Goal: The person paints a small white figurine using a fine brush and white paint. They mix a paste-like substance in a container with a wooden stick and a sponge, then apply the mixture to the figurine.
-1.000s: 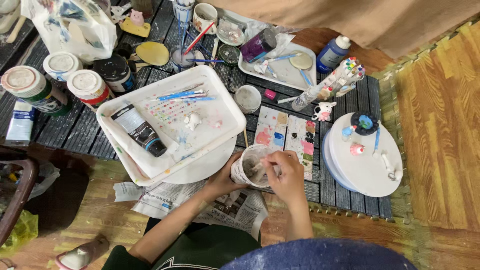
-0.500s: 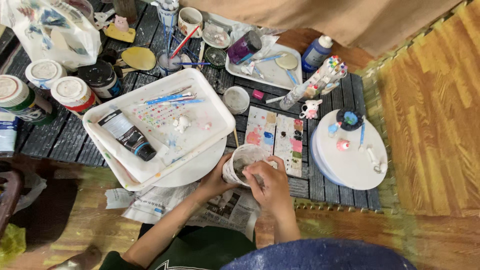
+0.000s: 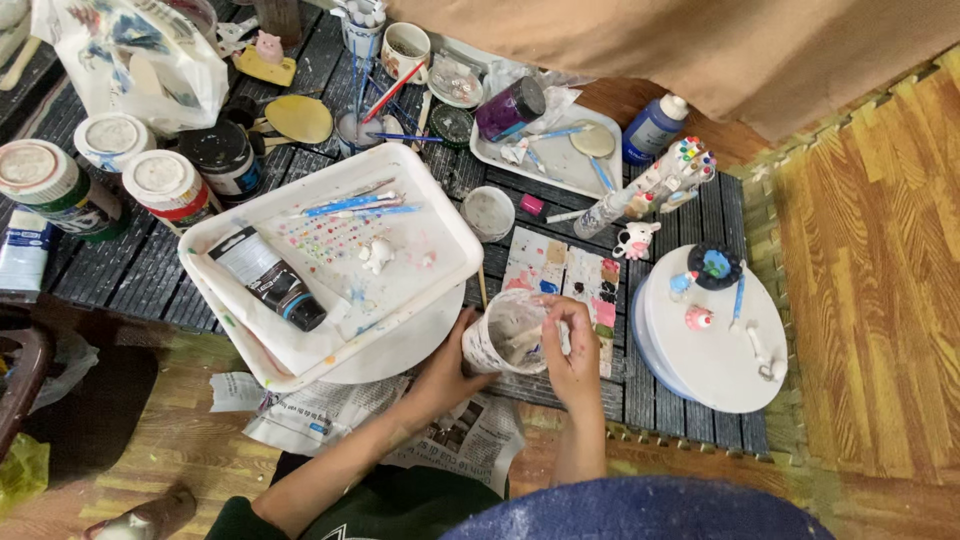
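Hands have barely moved since the earlier frames: the left hand (image 3: 447, 368) still wraps closed around the paint-smeared cup (image 3: 506, 343) at the table's near edge, while the right hand (image 3: 574, 352) keeps its fingers pinched inside the rim. What they pinch is hidden. White tray (image 3: 425, 215) and round board (image 3: 715, 360) crowd both sides.

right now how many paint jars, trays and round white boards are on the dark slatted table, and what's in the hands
Lidded paint jars: 4 (first)
White trays: 2 (first)
Round white boards: 2 (first)
Cup held in the left hand, right hand at its rim: 1
Total: 9
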